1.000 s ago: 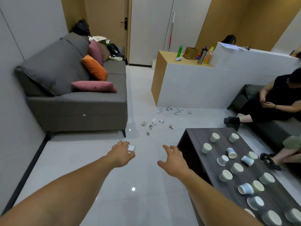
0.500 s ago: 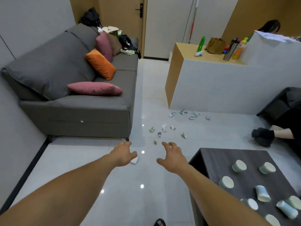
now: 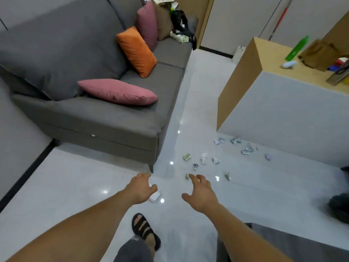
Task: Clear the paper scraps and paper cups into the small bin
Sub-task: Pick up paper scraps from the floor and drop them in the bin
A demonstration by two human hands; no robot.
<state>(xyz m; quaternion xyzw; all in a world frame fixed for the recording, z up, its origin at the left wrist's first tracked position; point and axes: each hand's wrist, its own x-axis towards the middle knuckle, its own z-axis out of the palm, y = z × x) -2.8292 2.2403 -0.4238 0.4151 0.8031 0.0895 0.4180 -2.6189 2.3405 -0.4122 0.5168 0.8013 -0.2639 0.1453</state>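
The left hand (image 3: 141, 188) curls its fingers round a small white scrap (image 3: 154, 196), which pokes out below the knuckles. The right hand (image 3: 202, 193), just beside it, is empty, its fingers spread and slightly bent, stretched forward.

Just beyond the right hand's fingertips the paper scraps (image 3: 204, 158) lie scattered on the glossy floor (image 3: 75, 186). The nearest is almost at the forefinger. A second loose cluster lies farther ahead, at the foot of the counter (image 3: 283, 120).

The scraps look crumpled and folded, feather-light and soft. They should neither break nor slip, but they sit low on the smooth tile. A fingertip pinch at a raised fold or corner seems the best hold, with several gathered into one palm.

Left of the left hand stands a grey sofa (image 3: 103, 120). Nearer the body than the hands, a sandalled foot (image 3: 143, 227) shows on the tile. Neither the small bin nor any paper cups are in view.
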